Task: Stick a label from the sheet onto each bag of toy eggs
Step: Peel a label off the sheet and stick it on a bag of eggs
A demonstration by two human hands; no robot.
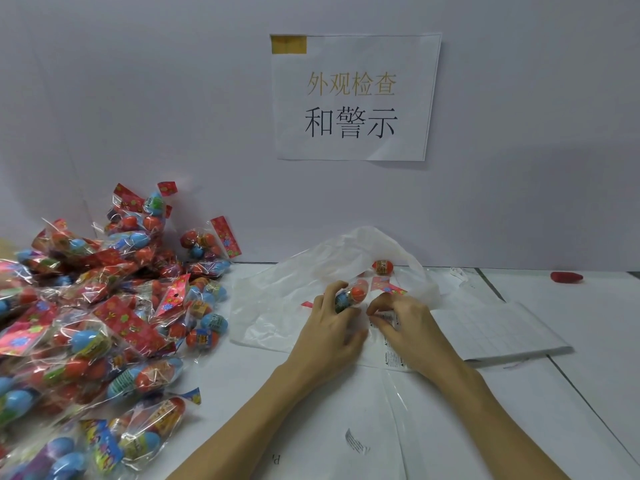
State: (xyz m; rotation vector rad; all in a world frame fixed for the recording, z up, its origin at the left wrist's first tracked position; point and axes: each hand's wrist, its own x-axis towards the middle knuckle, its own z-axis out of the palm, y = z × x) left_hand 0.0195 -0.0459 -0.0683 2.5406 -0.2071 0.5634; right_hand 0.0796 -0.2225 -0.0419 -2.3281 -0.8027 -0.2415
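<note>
The white tabletop (pixel 571 403) meets a pale wall carrying a printed paper sign (pixel 353 98), and the biggest thing on it is the heap of bags (pixel 86 323) on the left, clear crackly sleeves of orange and blue toy eggs with red printed header cards, lying at every angle. In the middle a crumpled white plastic bag (pixel 277 306) lies spread out under the work, with one loose orange egg (pixel 382 267) near its far edge and a small red object (pixel 567 277) well off to the right. The label sheet (pixel 485 330) lies flat to the right of the hands, its long side running left to right and away a little. The left hand (pixel 329 327) grips one bag of eggs (pixel 351 294), fingers curled round its near end, so the bag's long axis runs from near-left to far-right with the red header card at the far right end. The right hand (pixel 401 323) has its fingertips pinched together at the sheet's left edge beside the bag, seemingly on a label (pixel 384 318), though the label itself is too small to be sure. Such a bag should handle light, soft and slippery, the eggs rolling inside the film; holding it across the eggs gives a firm backing, and the label wants a smooth taut patch of film.
</note>
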